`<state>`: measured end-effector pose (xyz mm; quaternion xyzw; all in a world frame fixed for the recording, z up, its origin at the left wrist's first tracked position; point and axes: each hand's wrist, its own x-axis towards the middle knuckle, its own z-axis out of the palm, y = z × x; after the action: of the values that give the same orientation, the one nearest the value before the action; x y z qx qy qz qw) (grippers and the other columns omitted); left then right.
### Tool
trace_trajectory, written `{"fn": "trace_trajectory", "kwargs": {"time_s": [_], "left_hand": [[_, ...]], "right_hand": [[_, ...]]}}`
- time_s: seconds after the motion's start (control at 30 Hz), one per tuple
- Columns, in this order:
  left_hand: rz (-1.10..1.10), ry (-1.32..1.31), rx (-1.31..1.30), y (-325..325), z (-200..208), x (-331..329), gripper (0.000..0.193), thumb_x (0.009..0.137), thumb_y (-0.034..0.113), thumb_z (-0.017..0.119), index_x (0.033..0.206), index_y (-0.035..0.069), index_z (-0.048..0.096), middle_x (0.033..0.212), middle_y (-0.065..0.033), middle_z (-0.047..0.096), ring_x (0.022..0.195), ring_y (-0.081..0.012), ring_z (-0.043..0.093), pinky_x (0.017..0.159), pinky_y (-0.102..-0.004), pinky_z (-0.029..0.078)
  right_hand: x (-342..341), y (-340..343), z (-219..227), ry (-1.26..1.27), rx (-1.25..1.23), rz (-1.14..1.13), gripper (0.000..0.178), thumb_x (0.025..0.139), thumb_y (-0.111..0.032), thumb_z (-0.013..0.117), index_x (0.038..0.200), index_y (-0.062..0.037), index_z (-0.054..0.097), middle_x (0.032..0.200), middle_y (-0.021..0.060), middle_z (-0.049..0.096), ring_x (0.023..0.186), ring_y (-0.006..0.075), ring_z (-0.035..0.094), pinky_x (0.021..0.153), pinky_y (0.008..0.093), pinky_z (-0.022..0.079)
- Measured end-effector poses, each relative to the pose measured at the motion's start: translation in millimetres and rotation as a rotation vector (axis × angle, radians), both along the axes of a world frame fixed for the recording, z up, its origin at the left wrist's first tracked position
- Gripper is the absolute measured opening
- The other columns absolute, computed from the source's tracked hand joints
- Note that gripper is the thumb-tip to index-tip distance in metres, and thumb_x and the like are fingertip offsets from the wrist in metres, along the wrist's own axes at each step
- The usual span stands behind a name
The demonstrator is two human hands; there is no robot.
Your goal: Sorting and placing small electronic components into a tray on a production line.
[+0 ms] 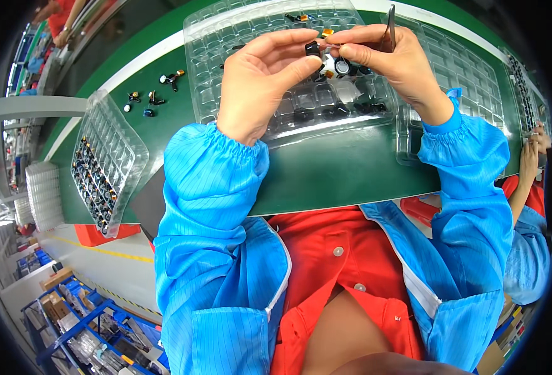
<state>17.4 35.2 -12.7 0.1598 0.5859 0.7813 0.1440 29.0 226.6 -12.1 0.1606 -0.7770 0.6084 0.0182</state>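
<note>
Both my hands are raised over a clear plastic tray with many pockets. Between thumb and fingers, my left hand pinches a small black cylindrical component. My right hand is closed beside it, its thumb and forefinger at a thin reddish lead or strip that meets the component. A thin dark metal tool, which looks like tweezers, sticks up from the right hand's grip. Below the fingertips, more small black and white parts with orange flex pieces lie in the tray.
A tilted clear tray at left holds rows of small black parts. Several loose components lie on the green table. Another clear tray lies at right. A co-worker's hands are at the far right; stacked trays stand far left.
</note>
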Motion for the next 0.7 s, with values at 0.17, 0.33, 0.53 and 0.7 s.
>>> {"fn": "trace_trajectory", "kwargs": {"time_s": [0.17,0.33,0.53,0.7], "left_hand": [[0.007,0.039,-0.064,-2.5,-0.6,-0.7,0.03,0.071,-0.002,0.064,0.1,-0.002,0.056,0.091,-0.0093,0.06,0.086,-0.0145,0.057,0.078,-0.0248,0.046],[0.03,0.093,-0.121,-4.3,-1.3,0.1,0.026,0.069,-0.002,0.065,0.095,-0.001,0.06,0.089,-0.0088,0.061,0.081,-0.013,0.058,0.074,-0.0233,0.047],[0.083,0.304,-0.162,-6.3,-4.5,-0.3,0.022,0.069,0.0,0.065,0.091,0.001,0.062,0.082,-0.004,0.06,0.077,-0.011,0.058,0.07,-0.0208,0.047],[0.068,0.329,-0.286,-9.7,-2.6,-2.1,0.022,0.068,0.001,0.067,0.09,0.004,0.065,0.079,-0.0026,0.058,0.072,-0.0093,0.057,0.065,-0.0193,0.045]], "right_hand": [[1.4,-2.6,7.8,-0.064,0.059,0.025,0.021,0.075,-0.008,0.063,0.095,-0.0006,0.061,0.083,0.0064,0.062,0.079,0.0121,0.059,0.073,0.0229,0.046],[0.5,0.0,2.1,-0.049,-0.023,0.038,0.025,0.072,-0.006,0.065,0.095,-0.0004,0.058,0.082,0.0058,0.06,0.077,0.0108,0.058,0.071,0.0216,0.047],[8.5,-8.1,19.5,-0.107,-0.078,0.018,0.023,0.071,-0.003,0.066,0.092,0.0006,0.059,0.079,0.006,0.06,0.073,0.0106,0.057,0.065,0.0207,0.047],[11.5,-11.1,24.6,-0.031,-0.048,0.012,0.023,0.068,0.002,0.067,0.089,0.002,0.056,0.079,0.0074,0.061,0.073,0.0113,0.059,0.064,0.0206,0.047]]}}
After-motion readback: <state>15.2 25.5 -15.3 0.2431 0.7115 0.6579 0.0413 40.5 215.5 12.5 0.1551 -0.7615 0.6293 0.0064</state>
